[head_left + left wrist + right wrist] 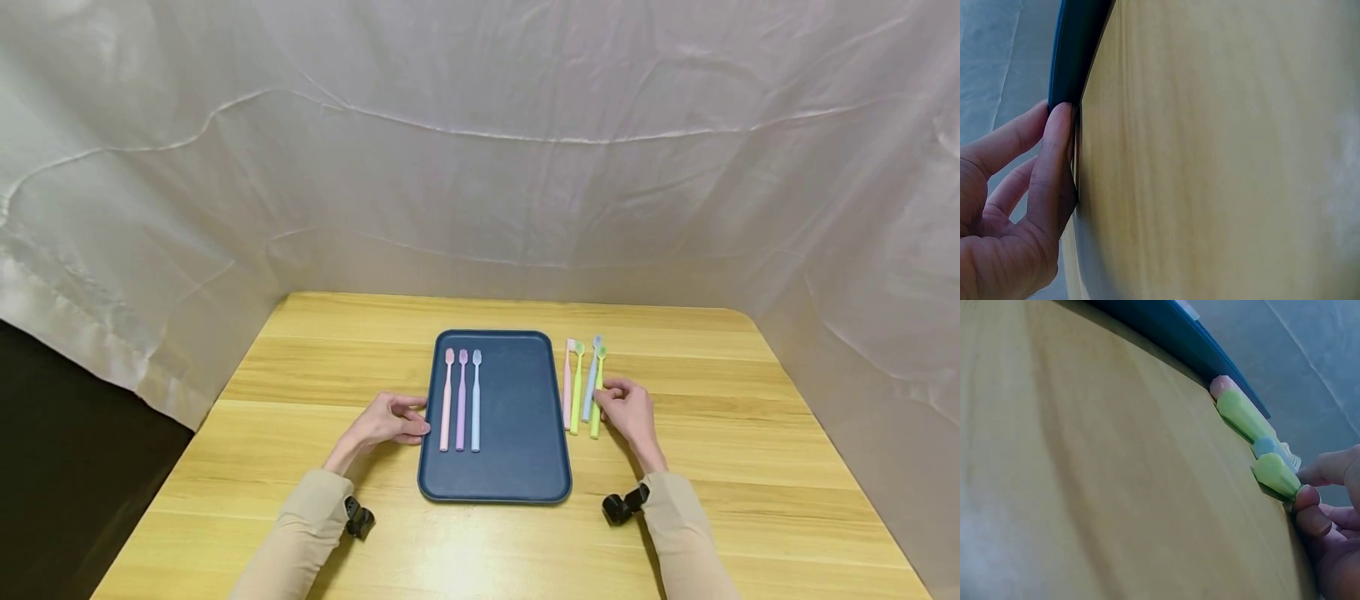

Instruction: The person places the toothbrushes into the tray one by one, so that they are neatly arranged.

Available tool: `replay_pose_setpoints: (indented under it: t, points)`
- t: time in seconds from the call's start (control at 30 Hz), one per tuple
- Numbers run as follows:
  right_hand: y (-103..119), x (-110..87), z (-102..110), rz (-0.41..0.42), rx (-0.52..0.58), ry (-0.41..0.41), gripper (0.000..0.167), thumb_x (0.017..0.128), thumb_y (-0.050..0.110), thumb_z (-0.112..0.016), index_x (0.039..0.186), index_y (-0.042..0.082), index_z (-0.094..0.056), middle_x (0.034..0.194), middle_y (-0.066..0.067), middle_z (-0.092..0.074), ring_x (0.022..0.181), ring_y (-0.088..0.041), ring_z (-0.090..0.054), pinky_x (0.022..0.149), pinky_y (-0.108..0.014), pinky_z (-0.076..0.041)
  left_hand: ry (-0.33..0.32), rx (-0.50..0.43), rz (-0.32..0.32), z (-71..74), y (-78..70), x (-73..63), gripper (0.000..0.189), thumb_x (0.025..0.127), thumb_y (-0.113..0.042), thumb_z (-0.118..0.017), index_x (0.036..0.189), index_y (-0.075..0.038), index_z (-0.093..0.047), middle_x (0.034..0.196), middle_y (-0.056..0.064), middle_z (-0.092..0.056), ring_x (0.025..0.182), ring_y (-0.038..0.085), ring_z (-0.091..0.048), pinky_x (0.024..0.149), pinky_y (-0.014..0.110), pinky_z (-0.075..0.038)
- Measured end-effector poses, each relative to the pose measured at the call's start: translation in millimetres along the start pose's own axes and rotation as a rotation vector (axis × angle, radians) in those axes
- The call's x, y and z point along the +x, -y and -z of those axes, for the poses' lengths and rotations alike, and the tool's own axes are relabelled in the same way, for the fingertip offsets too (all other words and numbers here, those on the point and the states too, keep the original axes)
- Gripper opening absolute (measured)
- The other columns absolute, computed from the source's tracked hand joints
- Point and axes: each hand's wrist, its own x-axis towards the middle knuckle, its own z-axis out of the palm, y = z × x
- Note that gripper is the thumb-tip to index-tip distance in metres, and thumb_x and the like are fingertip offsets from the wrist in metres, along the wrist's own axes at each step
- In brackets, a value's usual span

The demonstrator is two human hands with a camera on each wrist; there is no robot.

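A dark blue tray point(525, 417) lies on the table, bearing a pink toothbrush point(446, 412), a purple toothbrush point(461, 408) and a light blue toothbrush point(476, 408) side by side, heads at the far end. My left hand point(388, 419) holds the tray's left rim between thumb and fingers. Right of the tray, my right hand point(630, 414) pinches the outermost yellow-green toothbrush point(1277, 476) between thumb and forefinger. Close beside it lie a blue toothbrush point(589, 398), another yellow-green toothbrush point(576, 402) and a pink toothbrush point(566, 392), the last against the tray's right edge.
The wooden table point(750, 467) extends on both sides of the tray. Pale hanging cloth point(525, 183) encloses the back and sides. Each wrist bears a small black camera; the right wrist camera point(625, 505) sits just above the tabletop.
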Motion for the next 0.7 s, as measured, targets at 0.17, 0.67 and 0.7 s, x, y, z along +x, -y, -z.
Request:
replay_pose_setpoints:
  t: [0.17,0.67,0.7]
  points:
    - [1.4,2.1,-0.2,-0.016,-0.045,0.000,0.036,0.088,0.018,-0.070,0.115,-0.005,-0.066,0.072,0.003,-0.063,0.051,-0.006,-0.059,0.048,-0.016,-0.052,0.003,-0.007,0.004,0.0,0.3,0.1,0.063,0.086,0.007,-0.072,0.142,0.015,-0.044,0.092,0.013,-0.072,0.075,0.013,-0.072,0.077,0.031,-0.068]
    - [5.3,2.1,-0.3,-0.027,-0.151,-0.002,0.030,0.088,0.020,-0.068,0.106,-0.003,-0.068,0.069,0.001,-0.065,0.053,-0.007,-0.059,0.049,-0.017,-0.049,0.001,-0.002,0.000,0.2,0.3,-0.1,0.062,0.087,0.007,-0.071,0.142,0.015,-0.044,0.093,0.015,-0.073,0.076,0.013,-0.072,0.078,0.032,-0.068]
    - [5.5,2.0,-0.2,-0.026,-0.155,-0.003,0.030,0.088,0.021,-0.068,0.106,-0.003,-0.068,0.069,0.001,-0.066,0.053,-0.007,-0.059,0.050,-0.017,-0.049,0.000,-0.002,0.001,0.2,0.3,0.0,0.062,0.087,0.007,-0.071,0.142,0.015,-0.044,0.093,0.015,-0.073,0.076,0.013,-0.072,0.078,0.032,-0.068]
